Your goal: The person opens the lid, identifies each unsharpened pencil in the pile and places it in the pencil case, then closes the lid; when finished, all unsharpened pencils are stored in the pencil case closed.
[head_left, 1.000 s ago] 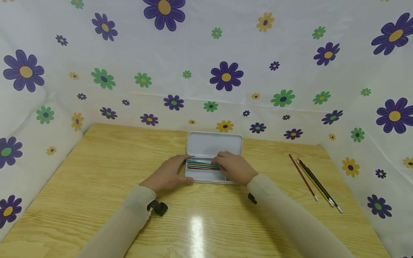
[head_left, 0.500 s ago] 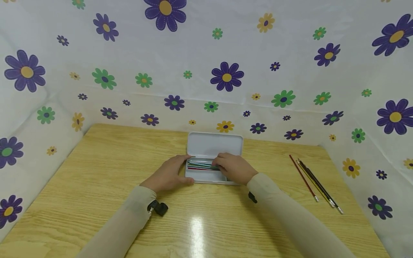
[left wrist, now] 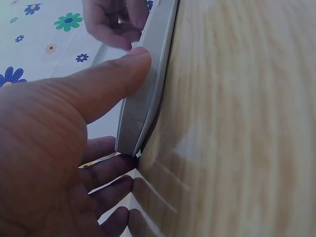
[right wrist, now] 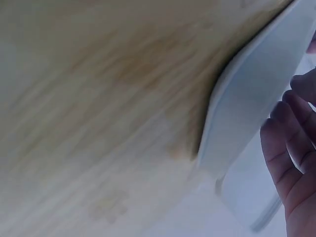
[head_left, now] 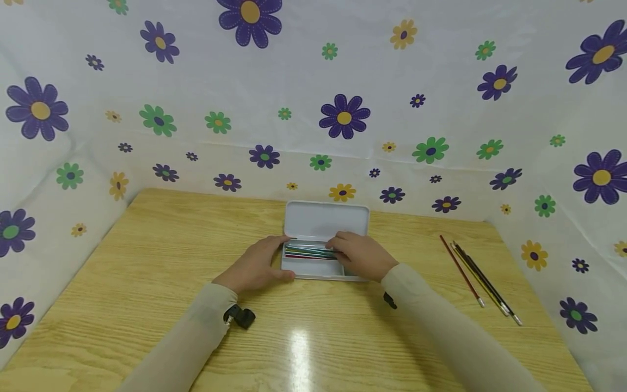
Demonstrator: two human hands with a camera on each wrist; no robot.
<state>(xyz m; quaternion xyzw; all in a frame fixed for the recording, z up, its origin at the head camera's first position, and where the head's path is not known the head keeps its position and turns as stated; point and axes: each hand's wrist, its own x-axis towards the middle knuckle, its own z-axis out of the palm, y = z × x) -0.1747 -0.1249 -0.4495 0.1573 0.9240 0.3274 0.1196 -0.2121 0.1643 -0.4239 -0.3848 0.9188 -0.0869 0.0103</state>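
A white pencil case [head_left: 313, 268] lies with its lid [head_left: 323, 219] raised, at the far middle of the table. Several thin coloured pencils [head_left: 306, 253], teal, yellow and red among them, lie lengthwise in its rear compartment. My left hand [head_left: 254, 265] grips the case's left end. In the left wrist view its thumb [left wrist: 136, 64] presses the front wall [left wrist: 143, 106] and the fingers bend around the end. My right hand [head_left: 362, 255] reaches into the case with bent fingers at the pencils' right ends. Whether it pinches any is hidden; the right wrist view shows its curled fingers [right wrist: 279, 148] above the case wall [right wrist: 247, 98].
To the right on the wooden table [head_left: 161, 245] lie a red pencil [head_left: 462, 270] and a bundle of black and yellow pencils [head_left: 482, 280], apart from the case. A flower-print cloth [head_left: 274, 71] stands around the table's back and sides.
My right hand has shifted slightly to the right along the pencils, showing more of them. The pencils in the case have changed their lie a little. My left hand has stayed in place.
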